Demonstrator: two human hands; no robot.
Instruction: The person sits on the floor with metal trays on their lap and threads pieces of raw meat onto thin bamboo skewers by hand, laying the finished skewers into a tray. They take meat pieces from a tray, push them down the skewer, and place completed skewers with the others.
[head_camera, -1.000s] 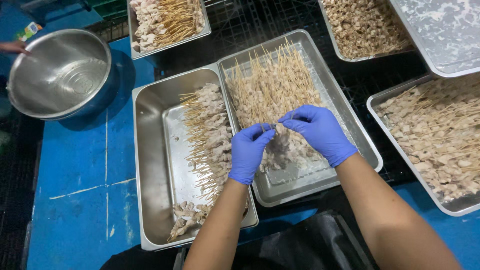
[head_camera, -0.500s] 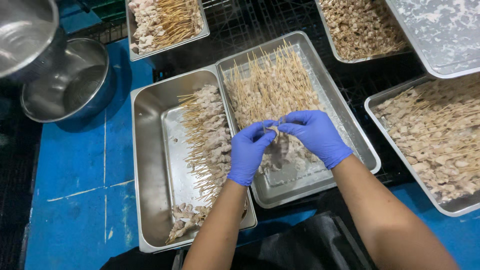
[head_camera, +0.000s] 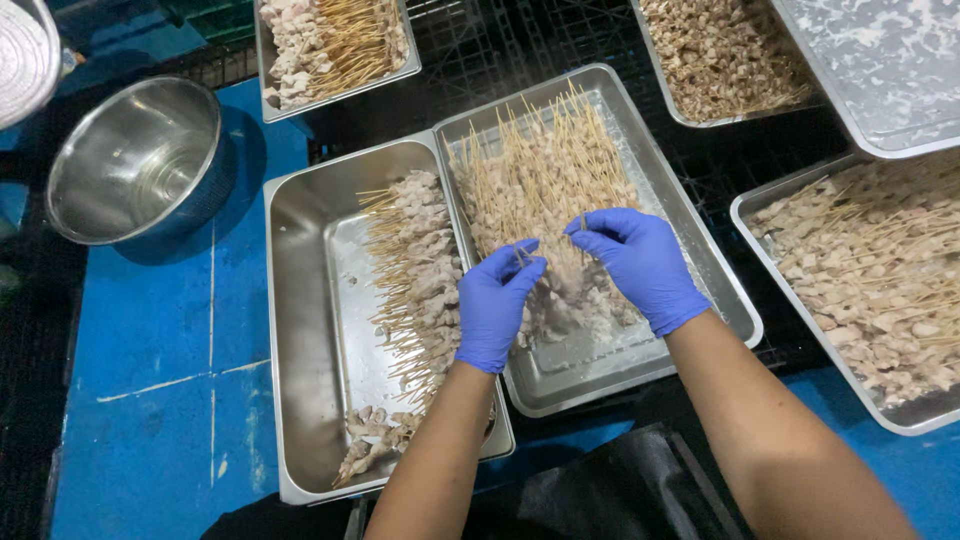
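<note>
Both my hands wear blue gloves over a steel tray (head_camera: 700, 250) piled with bamboo skewers and pale meat pieces (head_camera: 540, 185). My left hand (head_camera: 495, 300) pinches a skewer near its meat end, fingers closed. My right hand (head_camera: 640, 262) hovers just right of it, fingertips curled on a skewer and meat from the same pile. To the left, a second steel tray (head_camera: 300, 330) holds a row of finished meat skewers (head_camera: 415, 270) along its right side.
A steel bowl (head_camera: 140, 160) sits at the left on the blue surface, with another bowl's rim (head_camera: 25, 55) above it. More trays of skewered meat stand at the top (head_camera: 330, 40), top right (head_camera: 720, 60) and right (head_camera: 880, 280). A wet empty tray (head_camera: 880, 70) overlaps the top right corner.
My hands stayed over the middle tray, working closer together on the skewer pile. The bowl at the left shifted in view, and a second bowl was lifted above it.
</note>
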